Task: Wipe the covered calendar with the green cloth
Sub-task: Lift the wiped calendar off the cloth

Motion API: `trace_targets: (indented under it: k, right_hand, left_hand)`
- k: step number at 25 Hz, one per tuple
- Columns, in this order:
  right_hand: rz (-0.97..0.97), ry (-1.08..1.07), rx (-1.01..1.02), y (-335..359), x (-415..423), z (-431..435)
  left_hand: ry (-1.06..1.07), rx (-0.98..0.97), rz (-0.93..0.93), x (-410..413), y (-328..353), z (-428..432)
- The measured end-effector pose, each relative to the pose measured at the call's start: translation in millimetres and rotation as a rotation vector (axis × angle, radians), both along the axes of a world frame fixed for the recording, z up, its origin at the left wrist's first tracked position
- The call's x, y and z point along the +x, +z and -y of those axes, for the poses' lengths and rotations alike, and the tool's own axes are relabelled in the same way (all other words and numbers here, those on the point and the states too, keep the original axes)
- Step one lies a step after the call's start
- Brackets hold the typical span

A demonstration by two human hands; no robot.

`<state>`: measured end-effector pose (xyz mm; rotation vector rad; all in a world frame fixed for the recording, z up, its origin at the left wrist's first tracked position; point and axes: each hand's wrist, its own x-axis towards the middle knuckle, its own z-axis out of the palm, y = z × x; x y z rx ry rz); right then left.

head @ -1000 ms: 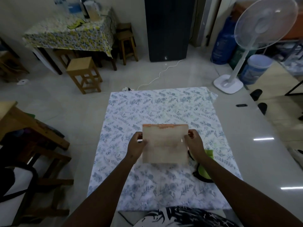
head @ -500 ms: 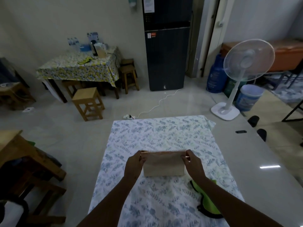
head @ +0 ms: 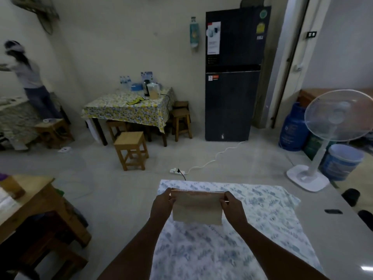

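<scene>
I have my left hand (head: 162,206) pinching the covered calendar's (head: 197,209) left edge and my right hand (head: 232,209) pinching its right, over the floral table cover (head: 262,219). Best practice, I judge: lay it flat, free one hand. Count: one calendar, two hands; green cloth not in view.

we count two hands, a left hand (head: 162,206) and a right hand (head: 232,209), and one covered calendar (head: 197,208). there is one floral cloth (head: 252,225), one refrigerator (head: 232,77), one standing fan (head: 335,126), one blue gas cylinder (head: 292,130), one blue bucket (head: 341,161), one power strip (head: 176,170) and one clothed side table (head: 125,111). of wooden stools we make out at least four, the nearest (head: 131,149).
</scene>
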<state>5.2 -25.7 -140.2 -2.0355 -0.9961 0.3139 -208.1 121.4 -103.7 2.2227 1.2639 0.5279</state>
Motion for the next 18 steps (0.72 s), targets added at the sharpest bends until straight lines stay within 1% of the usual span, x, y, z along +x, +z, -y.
trace_targets:
  k: [3,7,11,18]
  right_hand:
    - [-0.017,0.008,-0.018,1,-4,-41]
    - [-0.033,0.001,-0.062,-11,-3,-75]
    - [-0.072,-0.021,-0.105,-24,-2,-87]
    - [-0.067,-0.019,-0.150,-37,-10,-95]
  left_hand:
    - [0.037,-0.026,0.025,-4,5,-35]
    - [0.053,-0.061,0.013,-4,-5,-65]
    - [0.046,-0.099,-0.002,-2,-21,-79]
    - [0.080,-0.137,-0.053,-1,-35,-88]
